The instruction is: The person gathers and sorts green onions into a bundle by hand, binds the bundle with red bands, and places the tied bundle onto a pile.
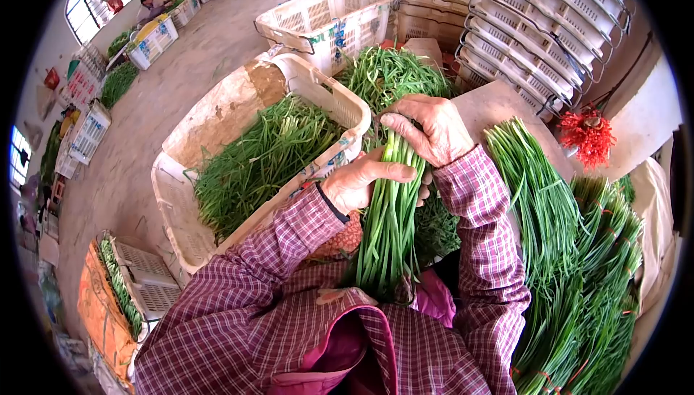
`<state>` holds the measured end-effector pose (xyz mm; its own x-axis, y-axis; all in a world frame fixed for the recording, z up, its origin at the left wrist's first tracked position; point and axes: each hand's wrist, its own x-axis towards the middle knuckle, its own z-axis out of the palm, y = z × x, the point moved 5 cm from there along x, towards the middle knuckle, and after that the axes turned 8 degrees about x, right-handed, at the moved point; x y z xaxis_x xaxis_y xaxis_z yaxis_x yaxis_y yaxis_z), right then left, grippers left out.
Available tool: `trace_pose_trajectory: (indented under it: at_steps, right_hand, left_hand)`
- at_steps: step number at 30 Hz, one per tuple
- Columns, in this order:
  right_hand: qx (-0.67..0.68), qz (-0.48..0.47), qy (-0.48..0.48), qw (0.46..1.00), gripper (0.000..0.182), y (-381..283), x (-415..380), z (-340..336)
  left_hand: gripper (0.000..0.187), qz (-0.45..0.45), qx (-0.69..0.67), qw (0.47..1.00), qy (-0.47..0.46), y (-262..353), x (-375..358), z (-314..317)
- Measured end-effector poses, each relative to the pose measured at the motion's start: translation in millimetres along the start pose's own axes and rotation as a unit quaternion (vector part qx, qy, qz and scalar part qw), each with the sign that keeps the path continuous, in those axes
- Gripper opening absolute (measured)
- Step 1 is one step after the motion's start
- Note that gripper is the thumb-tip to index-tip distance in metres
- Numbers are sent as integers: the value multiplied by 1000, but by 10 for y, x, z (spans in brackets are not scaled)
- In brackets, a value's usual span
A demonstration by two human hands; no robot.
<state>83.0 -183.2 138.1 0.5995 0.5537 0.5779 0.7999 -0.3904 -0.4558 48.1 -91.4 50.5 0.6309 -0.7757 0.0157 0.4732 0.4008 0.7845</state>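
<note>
My left hand (356, 180) is wrapped round a bunch of chives (388, 232), its thumb lying across the stalks. The long green leaves hang down toward my lap. At the bunch's pale upper end, my right hand (437, 129) is closed with thumb and fingers on the stalk ends; the fingertips are partly hidden. Just beyond my hands lies a heap of loose chives (394, 73). To my right, a loose pile of chives (531, 192) rests beside several bundles (603, 250) tied with red bands.
A white plastic crate (177, 211) holding loose greens stands at my left, with another crate (325, 15) behind it. Stacked crates (542, 26) rise at the back right. A cluster of red bands (586, 137) hangs near them. Another person (149, 8) sits far left among crates.
</note>
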Motion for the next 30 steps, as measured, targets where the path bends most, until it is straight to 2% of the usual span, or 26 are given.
trace_pose_trajectory:
  at_steps: [4,6,8,11,12,13,14,15,16,17,18,19,22,23,24,26,27,30]
  right_hand:
    - [-1,-25,8,1000,19,16,-116,121]
    - [-38,-43,3,998,19,-10,-134,158]
    - [-50,-30,6,998,21,-15,-138,176]
    - [-37,-38,19,998,23,15,-134,192]
    - [-36,-38,20,998,23,13,-144,196]
    - [8,29,9,1000,24,76,-152,207]
    - [51,96,-1,994,25,138,-165,221]
    - [129,93,34,987,28,168,-181,223]
    - [158,153,36,975,37,222,-221,220]
    - [115,89,76,986,46,201,-242,190]
    - [74,25,115,990,57,137,-267,161]
    - [22,39,57,997,72,109,-314,135]
    - [43,40,15,998,70,142,-369,170]
    - [80,64,-17,995,59,150,-399,159]
    - [79,65,-17,995,59,149,-400,140]
    - [137,80,-35,987,48,162,-396,144]
    - [181,127,-40,974,41,150,-399,148]
    - [156,145,-19,977,37,222,-413,192]
  left_hand:
    - [49,-11,-7,1000,-6,-103,-41,8]
    - [55,9,41,999,8,-132,-42,-47]
    - [52,-9,-36,999,13,-117,-80,24]
    - [44,-5,-32,999,11,-99,-92,30]
    - [42,-3,43,997,56,-90,-94,4]
    - [40,0,118,988,101,-76,-97,-27]
    - [40,0,119,988,101,-89,-90,-34]
    - [39,-6,114,987,117,-117,-84,-75]
    - [38,-12,111,985,132,-138,-77,-128]
    - [34,-4,91,991,97,-149,-68,-159]
    - [34,-3,90,991,99,-145,-72,-160]
    - [31,-4,107,988,112,-147,-81,-167]
    - [25,-15,121,985,119,-176,-78,-186]
    - [26,-8,126,985,121,-182,-89,-177]
    - [26,-2,131,984,123,-190,-93,-170]
    - [26,-5,118,987,111,-204,-93,-146]
    - [26,-2,102,989,107,-183,-111,-114]
    - [25,-5,95,989,115,-227,-117,-138]
